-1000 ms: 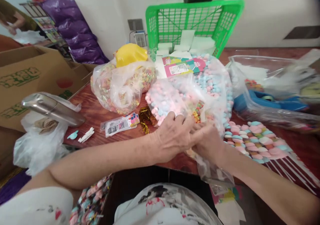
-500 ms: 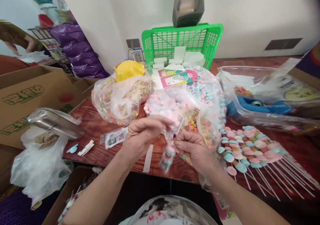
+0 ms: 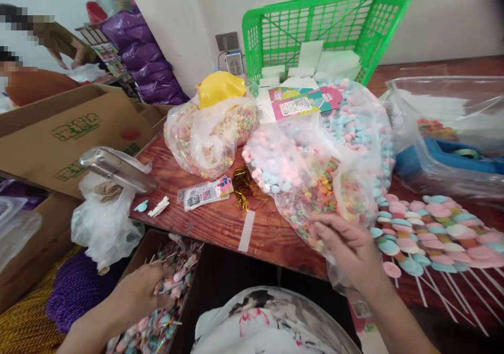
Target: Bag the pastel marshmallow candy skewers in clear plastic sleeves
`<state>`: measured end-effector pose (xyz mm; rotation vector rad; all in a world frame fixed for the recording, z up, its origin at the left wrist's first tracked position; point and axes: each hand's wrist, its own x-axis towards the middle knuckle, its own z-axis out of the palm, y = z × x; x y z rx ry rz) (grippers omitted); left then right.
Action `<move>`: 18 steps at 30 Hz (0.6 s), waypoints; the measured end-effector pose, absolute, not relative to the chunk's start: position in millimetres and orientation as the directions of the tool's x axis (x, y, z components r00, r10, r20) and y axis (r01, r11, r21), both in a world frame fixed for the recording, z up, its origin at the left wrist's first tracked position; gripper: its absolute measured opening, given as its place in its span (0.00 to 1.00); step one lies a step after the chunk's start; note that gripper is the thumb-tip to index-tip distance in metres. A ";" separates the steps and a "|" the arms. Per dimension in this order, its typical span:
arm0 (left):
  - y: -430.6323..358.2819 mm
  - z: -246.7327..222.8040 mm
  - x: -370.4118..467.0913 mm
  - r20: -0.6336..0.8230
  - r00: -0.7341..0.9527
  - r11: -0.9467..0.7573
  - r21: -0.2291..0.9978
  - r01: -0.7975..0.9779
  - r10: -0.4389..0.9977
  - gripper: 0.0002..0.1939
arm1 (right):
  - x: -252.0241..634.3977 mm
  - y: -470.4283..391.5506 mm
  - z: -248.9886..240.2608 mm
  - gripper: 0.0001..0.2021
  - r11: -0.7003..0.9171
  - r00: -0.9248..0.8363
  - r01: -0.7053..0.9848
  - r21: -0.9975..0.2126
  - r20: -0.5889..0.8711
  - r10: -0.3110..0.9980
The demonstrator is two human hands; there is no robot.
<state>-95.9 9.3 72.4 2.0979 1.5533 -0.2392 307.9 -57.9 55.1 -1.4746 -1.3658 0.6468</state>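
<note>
My left hand [image 3: 144, 288] is down in a cardboard box of wrapped candy skewers [image 3: 167, 325] below the table's edge. Its fingertips are blurred among the skewers, so whether it holds one cannot be made out. My right hand [image 3: 350, 249] hovers over the front of a clear bag of colourful ring candies [image 3: 328, 183], fingers loosely curved and nothing visible in them. Behind that lies a big bag of pink and blue marshmallows [image 3: 271, 154]. Unwrapped candy skewers [image 3: 437, 233] on white sticks lie in a row to the right.
A green basket [image 3: 252, 39] stands at the back, a clear plastic bin [image 3: 425, 170] with a blue tape dispenser [image 3: 449, 154] at the right. On the left are a steel flask [image 3: 118, 170], printed packets [image 3: 208, 192], gold ties [image 3: 242, 186] and a carton [image 3: 90, 128]. People work beyond.
My left hand has gone from the table's middle down to the box at lower left. The wrapped candy skewer between my hands is no longer visible there. The view has turned left and down.
</note>
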 end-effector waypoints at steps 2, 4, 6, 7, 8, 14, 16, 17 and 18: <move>9.4 68.8 -81.8 -0.403 0.400 -0.248 0.379 0.892 0.823 0.14 | 317.3 -60.9 46.7 0.08 0.110 0.294 0.479 -0.871 0.277 0.915; 20.7 71.0 -49.8 -0.302 0.489 -0.332 0.447 0.831 0.818 0.15 | 312.9 -62.8 45.8 0.08 0.185 0.231 0.573 -0.798 0.374 0.898; 44.4 72.9 -18.1 -0.109 0.527 -0.493 0.236 0.838 0.843 0.12 | 303.2 -65.6 48.3 0.08 0.323 0.066 0.678 -0.660 0.492 0.868; 59.2 72.2 -6.8 -0.024 0.513 -0.511 0.054 0.858 0.858 0.11 | 299.8 -67.8 48.8 0.08 0.397 -0.025 0.718 -0.571 0.550 0.835; 74.3 70.0 0.9 0.015 0.493 -0.493 -0.019 0.870 0.870 0.10 | 299.0 -70.9 47.9 0.08 0.458 -0.103 0.747 -0.482 0.596 0.796; 121.5 39.8 0.5 0.065 0.556 -0.540 -0.167 0.825 0.829 0.12 | 343.9 -113.7 25.3 0.09 0.353 -0.107 0.903 -0.245 0.667 0.737; 124.8 29.6 -7.6 0.104 0.590 -0.571 -0.167 0.804 0.801 0.14 | 361.9 -133.6 23.1 0.08 0.183 0.029 0.951 -0.249 0.660 0.751; 127.5 24.5 -12.4 0.141 0.601 -0.579 -0.168 0.798 0.787 0.14 | 369.6 -142.1 23.5 0.08 0.093 0.102 0.963 -0.254 0.659 0.745; 131.1 19.4 -17.0 0.237 0.613 -0.580 -0.200 0.790 0.754 0.14 | 376.6 -149.1 24.2 0.07 0.009 0.166 0.967 -0.254 0.659 0.733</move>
